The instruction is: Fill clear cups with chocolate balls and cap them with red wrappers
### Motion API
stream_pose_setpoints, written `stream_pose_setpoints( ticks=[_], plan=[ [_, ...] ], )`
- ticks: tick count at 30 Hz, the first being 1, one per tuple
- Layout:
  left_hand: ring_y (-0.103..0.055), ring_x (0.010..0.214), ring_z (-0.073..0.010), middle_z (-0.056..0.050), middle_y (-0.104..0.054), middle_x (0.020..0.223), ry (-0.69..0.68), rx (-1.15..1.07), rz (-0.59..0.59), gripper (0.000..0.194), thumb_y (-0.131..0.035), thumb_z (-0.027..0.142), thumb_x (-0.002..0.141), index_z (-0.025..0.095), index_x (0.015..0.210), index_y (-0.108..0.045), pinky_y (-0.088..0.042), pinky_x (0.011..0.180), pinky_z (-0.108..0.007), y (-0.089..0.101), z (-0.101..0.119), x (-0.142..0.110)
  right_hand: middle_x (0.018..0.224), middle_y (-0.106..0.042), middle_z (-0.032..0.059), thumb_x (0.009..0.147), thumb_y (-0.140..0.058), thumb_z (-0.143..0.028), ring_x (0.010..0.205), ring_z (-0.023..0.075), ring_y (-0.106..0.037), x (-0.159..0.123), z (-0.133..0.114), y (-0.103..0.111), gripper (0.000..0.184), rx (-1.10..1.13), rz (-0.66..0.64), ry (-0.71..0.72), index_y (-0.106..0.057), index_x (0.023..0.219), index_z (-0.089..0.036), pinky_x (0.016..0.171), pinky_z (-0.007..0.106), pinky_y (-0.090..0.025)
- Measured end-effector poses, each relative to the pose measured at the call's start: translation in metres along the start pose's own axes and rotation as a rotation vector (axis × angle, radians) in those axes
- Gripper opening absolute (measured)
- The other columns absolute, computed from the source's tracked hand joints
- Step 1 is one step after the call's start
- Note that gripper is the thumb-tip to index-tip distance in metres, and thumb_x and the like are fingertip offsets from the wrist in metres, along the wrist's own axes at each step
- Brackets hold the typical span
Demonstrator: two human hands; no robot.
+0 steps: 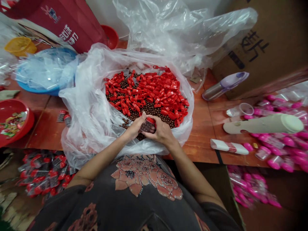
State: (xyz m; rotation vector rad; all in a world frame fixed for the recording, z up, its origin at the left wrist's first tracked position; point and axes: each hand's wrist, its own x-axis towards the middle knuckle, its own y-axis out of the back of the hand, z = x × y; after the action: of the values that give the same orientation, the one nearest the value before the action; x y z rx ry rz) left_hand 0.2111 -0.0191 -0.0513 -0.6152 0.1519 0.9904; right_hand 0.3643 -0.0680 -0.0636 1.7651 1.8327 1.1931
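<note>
Over the near side of a white plastic bag (pixel 84 93), my left hand (pixel 136 127) and my right hand (pixel 161 131) hold a small transparent container (pixel 146 126) between them. It has a red cap, and brown balls show through its wall. My left fingers close on its left side; my right fingers wrap round the cap end. Just beyond the hands, the open bag holds a heap of brown balls (pixel 154 109) with many red plastic caps (pixel 154 86) strewn on top. A few transparent pieces lie among the caps.
At left stand a blue basin (pixel 45 91) of plastic pieces and a red bowl (pixel 26 128). Red-capped containers (pixel 45 173) are piled below left. At right are a flask (pixel 223 85), a plastic cup (pixel 240 110), pink-capped containers (pixel 281 144) and a carton (pixel 260 48).
</note>
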Motion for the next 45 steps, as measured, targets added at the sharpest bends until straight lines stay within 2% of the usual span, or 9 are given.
stream_pose_setpoints(
  ticks=[7,13,15,18,22,27,34,39,45],
  plan=[
    [-0.045,0.046,-0.0083,0.001,-0.053,0.059,-0.021,-0.018,0.047,0.045,-0.049,0.050,0.091,0.017,0.120,-0.062,-0.038,0.043,-0.021,-0.010,0.003,-0.002,0.124,-0.063,0.0135,0.076,-0.072,-0.051,0.114,0.0292,-0.062,0.000,-0.006,0.009,0.066,0.233,-0.044,-0.106,-0.049,0.130,-0.021,0.096,0.047,-0.051],
    [-0.041,0.041,-0.0089,0.003,-0.049,0.057,0.039,-0.057,-0.049,0.057,-0.047,0.044,0.090,0.022,0.143,-0.045,-0.035,0.039,-0.021,-0.005,0.004,-0.006,0.085,-0.068,0.0006,0.087,-0.062,-0.043,0.072,0.0155,-0.065,-0.003,0.000,0.010,0.030,0.726,0.197,-0.508,-0.058,0.111,-0.025,0.070,0.033,-0.057],
    [-0.042,0.042,-0.0089,0.002,-0.050,0.057,0.052,-0.043,-0.043,0.057,-0.045,0.045,0.091,0.023,0.144,-0.044,-0.035,0.039,-0.020,-0.007,0.000,-0.007,0.096,-0.070,0.0024,0.086,-0.064,-0.041,0.083,0.0167,-0.067,-0.001,-0.002,0.009,0.029,0.715,0.241,-0.479,-0.061,0.110,-0.025,0.079,0.035,-0.057],
    [-0.044,0.044,-0.0095,0.001,-0.052,0.058,0.024,-0.014,0.019,0.057,-0.039,0.054,0.093,0.024,0.142,-0.048,-0.037,0.041,-0.021,-0.010,-0.005,-0.006,0.113,-0.070,0.0044,0.091,-0.059,-0.041,0.103,0.0205,-0.066,0.001,-0.008,0.009,0.028,0.533,0.150,-0.295,-0.064,0.116,-0.029,0.095,0.043,-0.052],
    [-0.049,0.049,-0.0116,-0.002,-0.055,0.060,-0.078,0.029,0.132,0.067,-0.030,0.069,0.092,0.023,0.134,-0.056,-0.038,0.044,-0.023,-0.009,-0.006,-0.004,0.130,-0.063,0.0106,0.084,-0.068,-0.042,0.116,0.0298,-0.060,-0.001,-0.016,0.003,0.061,0.201,0.008,-0.055,-0.049,0.140,-0.028,0.101,0.052,-0.048],
    [-0.052,0.052,-0.0129,-0.004,-0.061,0.066,-0.074,0.071,0.198,0.078,-0.025,0.076,0.088,0.023,0.136,-0.055,-0.043,0.049,-0.025,-0.004,-0.005,-0.004,0.141,-0.053,0.0174,0.081,-0.071,-0.043,0.127,0.0366,-0.052,-0.002,-0.022,-0.009,0.082,0.018,-0.040,-0.009,-0.033,0.150,-0.020,0.104,0.058,-0.043],
    [-0.053,0.054,-0.0133,-0.004,-0.060,0.067,-0.119,0.098,0.096,0.076,-0.029,0.074,0.089,0.023,0.140,-0.052,-0.046,0.052,-0.026,-0.004,-0.005,-0.007,0.109,-0.071,0.0051,0.095,-0.052,-0.041,0.102,0.0230,-0.066,0.008,-0.022,-0.001,0.030,0.351,0.102,-0.193,-0.064,0.119,-0.029,0.094,0.044,-0.052],
    [-0.046,0.042,-0.0108,0.001,-0.052,0.055,-0.081,0.096,0.062,0.080,-0.024,0.076,0.089,0.022,0.145,-0.046,-0.042,0.045,-0.024,-0.003,-0.003,-0.007,0.099,-0.073,0.0032,0.094,-0.053,-0.041,0.095,0.0220,-0.065,0.010,-0.021,0.008,0.026,0.436,0.074,-0.267,-0.070,0.110,-0.028,0.089,0.041,-0.052],
    [-0.045,0.042,-0.0102,0.001,-0.052,0.056,-0.092,0.159,0.026,0.087,-0.027,0.080,0.085,0.022,0.146,-0.044,-0.040,0.045,-0.025,-0.003,0.000,-0.008,0.095,-0.072,0.0039,0.095,-0.051,-0.035,0.090,0.0222,-0.062,0.013,-0.021,0.022,0.024,0.238,0.015,-0.117,-0.070,0.109,-0.028,0.085,0.041,-0.049]
  ],
)
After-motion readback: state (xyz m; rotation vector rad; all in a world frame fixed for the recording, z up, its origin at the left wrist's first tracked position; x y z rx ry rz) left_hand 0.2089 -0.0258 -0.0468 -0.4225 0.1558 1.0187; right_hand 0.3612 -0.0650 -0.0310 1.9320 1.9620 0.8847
